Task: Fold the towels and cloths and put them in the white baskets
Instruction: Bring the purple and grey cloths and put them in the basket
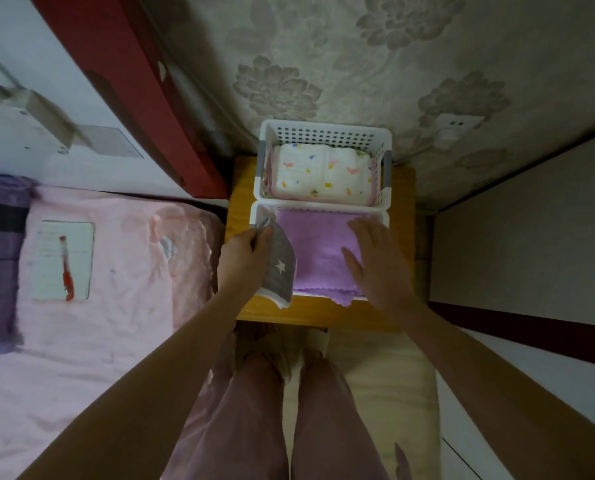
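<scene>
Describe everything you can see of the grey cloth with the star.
The grey cloth is folded, soft-looking fabric with a white star and a pale edge at its lower end. The left hand grips it, tilted on edge, at the left side of the near basket, beside the purple towel. Its lower corner overhangs the basket's front.

Left hand (246, 252) grips a grey star cloth (279, 268); right hand (375, 263) apparently rests flat on the purple towel (315, 251).
</scene>
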Motion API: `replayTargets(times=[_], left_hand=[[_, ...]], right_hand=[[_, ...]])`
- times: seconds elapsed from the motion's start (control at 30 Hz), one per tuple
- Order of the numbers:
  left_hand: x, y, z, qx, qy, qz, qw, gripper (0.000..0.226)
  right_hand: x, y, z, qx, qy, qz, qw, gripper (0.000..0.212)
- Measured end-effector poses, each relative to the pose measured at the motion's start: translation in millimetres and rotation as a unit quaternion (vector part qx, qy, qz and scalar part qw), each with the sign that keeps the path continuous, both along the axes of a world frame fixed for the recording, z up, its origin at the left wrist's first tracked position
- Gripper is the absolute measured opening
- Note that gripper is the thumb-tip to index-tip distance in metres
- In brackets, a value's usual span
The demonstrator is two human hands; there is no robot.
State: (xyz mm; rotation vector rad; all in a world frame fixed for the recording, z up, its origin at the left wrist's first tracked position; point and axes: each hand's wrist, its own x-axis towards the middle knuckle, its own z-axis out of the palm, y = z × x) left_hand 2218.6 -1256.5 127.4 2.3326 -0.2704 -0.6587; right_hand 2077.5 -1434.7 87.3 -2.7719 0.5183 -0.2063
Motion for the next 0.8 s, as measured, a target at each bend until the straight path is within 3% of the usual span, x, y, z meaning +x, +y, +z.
replayTargets(times=[0.1,0.2,0.3,0.6,0.8], left_hand=[[2,2,-1,-0.015,-0.028,0.019,0.999,0.042],[5,6,-9,-0.027,-0.052,0.046,0.997,0.042],[3,8,-16,-0.030,-0.059,0.055,0.996,0.045],[0,5,-48,-0.022,-0.058,0.074,0.995,0.047],[-2,5,-58,-0.014,-0.037,0.090,0.995,0.044]], right_hand=[[11,-9,-16,-0.043,0.082,0.222,0.971,0.063],[26,-10,-44,-0.043,0.178,0.307,0.934,0.075],[31,-14,-66,-0.090,0.192,0.361,0.908,0.079],[45,-15,-105,-0.165,0.160,0.358,0.905,0.103],[40,-8,-132,-0.222,0.096,0.355,0.903,0.092]])
